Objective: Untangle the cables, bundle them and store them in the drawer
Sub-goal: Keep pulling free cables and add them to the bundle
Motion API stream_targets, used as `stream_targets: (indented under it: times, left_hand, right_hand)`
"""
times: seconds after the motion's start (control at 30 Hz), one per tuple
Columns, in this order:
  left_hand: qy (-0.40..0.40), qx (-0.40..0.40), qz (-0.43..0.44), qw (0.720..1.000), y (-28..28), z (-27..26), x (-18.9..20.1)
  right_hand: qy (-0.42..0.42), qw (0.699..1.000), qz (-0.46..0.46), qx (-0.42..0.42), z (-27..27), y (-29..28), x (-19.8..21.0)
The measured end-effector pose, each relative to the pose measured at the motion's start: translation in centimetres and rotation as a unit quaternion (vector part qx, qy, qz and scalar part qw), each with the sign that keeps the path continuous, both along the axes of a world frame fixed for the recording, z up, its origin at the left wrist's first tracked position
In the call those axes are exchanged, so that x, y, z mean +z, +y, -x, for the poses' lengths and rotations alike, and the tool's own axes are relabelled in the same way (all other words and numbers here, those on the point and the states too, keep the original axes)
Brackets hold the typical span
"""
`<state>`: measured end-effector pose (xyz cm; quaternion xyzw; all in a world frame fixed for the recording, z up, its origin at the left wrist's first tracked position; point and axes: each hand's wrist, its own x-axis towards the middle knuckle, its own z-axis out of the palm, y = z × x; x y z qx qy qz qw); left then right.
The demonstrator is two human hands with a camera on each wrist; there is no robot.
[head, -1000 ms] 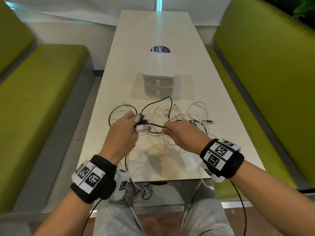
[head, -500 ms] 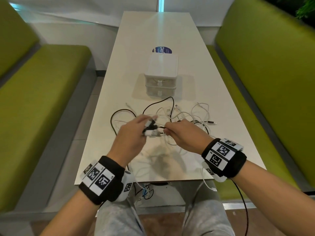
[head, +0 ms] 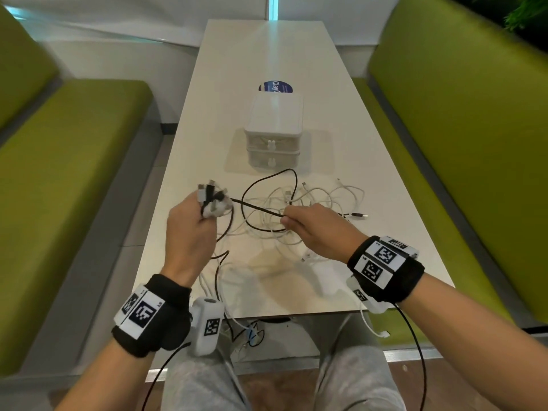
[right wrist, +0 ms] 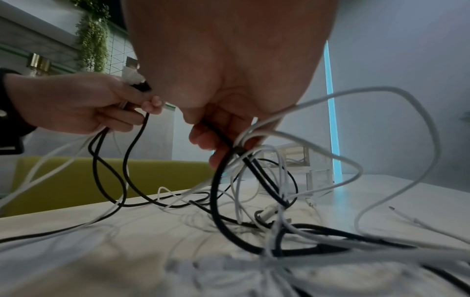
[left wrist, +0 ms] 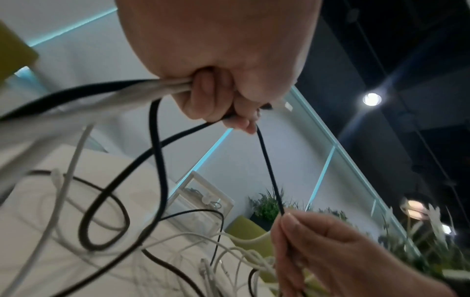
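Observation:
A tangle of white and black cables [head: 308, 215] lies on the white table [head: 267, 54]. My left hand [head: 192, 226] is raised over the table's left edge and grips a bunch of cable ends, with white and black plugs [head: 209, 194] sticking up from the fist. A black cable [head: 255, 207] runs taut from that bunch to my right hand [head: 311, 229], which pinches it over the tangle. In the left wrist view the black cable [left wrist: 269, 170] stretches between both hands. A small white two-drawer box [head: 274, 129] stands behind the cables, both drawers closed.
Green benches [head: 462, 143] flank the table on both sides. A round blue sticker [head: 275, 87] lies behind the drawer box. Some cables hang over the near table edge [head: 237, 324] toward my knees.
My left hand has moved up and left with the bunch of plugs, while the right hand slid right along the black cable, which is now pulled taut between them.

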<state>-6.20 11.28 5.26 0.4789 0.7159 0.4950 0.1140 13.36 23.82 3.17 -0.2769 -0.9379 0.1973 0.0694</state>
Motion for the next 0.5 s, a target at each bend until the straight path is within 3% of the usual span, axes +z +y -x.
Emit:
stream_targets:
  times: [0.2, 0.27, 0.37, 0.5]
  left_hand:
    - [-0.124, 0.078, -0.048, 0.988, -0.3, 0.0, -0.6]
    - [-0.083, 0.086, -0.012, 0.993, 0.0, 0.4, -1.3]
    - [0.038, 0.065, 0.03, 0.997, 0.4, 0.8, -1.5]
    - [0.123, -0.07, 0.035, 0.989, 0.8, -1.5, -1.1]
  right_hand:
    - [-0.004, 1.0, 0.01, -0.008, -0.5, 0.2, -0.7]
    - [-0.028, 1.0, 0.001, -0.006, -0.5, 0.1, -0.7]
    - [-0.058, 0.998, 0.001, -0.011, -0.7, 0.1, -0.7]
    - [-0.059, 0.998, 0.0, -0.005, -0.3, -0.5, -0.5]
